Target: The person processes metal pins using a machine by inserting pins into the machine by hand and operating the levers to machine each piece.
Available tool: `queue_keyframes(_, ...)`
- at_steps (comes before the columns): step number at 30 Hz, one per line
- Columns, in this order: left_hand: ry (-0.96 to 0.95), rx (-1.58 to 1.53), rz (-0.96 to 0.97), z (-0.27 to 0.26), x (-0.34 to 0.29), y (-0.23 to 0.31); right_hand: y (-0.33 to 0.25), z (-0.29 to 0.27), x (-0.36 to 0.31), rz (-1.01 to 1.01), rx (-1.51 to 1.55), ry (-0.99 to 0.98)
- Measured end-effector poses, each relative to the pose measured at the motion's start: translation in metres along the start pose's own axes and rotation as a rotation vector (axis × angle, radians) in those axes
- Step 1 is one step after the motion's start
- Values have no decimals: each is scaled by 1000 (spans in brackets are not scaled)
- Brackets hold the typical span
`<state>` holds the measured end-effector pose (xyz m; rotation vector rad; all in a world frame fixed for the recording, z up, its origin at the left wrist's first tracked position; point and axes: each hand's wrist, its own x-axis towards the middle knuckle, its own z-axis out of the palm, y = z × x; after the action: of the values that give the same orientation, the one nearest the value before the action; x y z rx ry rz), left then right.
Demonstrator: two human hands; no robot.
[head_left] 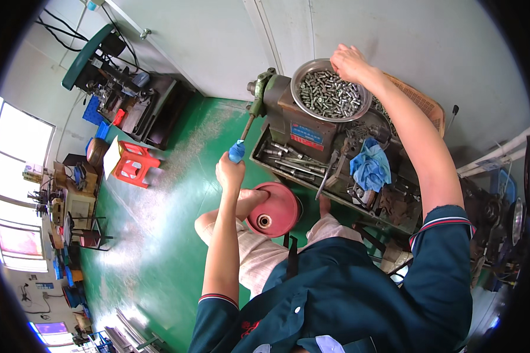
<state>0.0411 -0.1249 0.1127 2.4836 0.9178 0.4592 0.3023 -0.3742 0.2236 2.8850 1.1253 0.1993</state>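
My left hand point(230, 172) is closed around the lower end of a machine lever point(248, 126), just below a blue wrapping point(237, 151) on its handle. The lever runs up to the green end of a small bench lathe point(277, 94). My right hand point(348, 62) is over the far rim of a round metal bowl point(295, 94), its fingers bent together; whatever they hold is hidden. Many small shiny metal pins point(330, 94) fill the bowl, which rests on top of the machine. A crumpled blue cloth point(371, 165) lies on the machine's right part.
Metal rods and tools lie in the machine's tray point(291, 162). A woven basket point(424, 106) is behind my right forearm. Beneath the machine, by my legs, stands a red round bucket point(282, 206). To the left are a red plastic stool point(134, 165) and another machine point(124, 88).
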Motion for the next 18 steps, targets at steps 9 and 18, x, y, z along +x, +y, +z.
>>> queue_keyframes(9, -14, -10, -23, -1, -1, 1, 0, 2, -11, -83, 23, 83)
queue_keyframes(18, 7, -12, 16, 0, 0, -1, 2, -1, -7, -170, 30, 94)
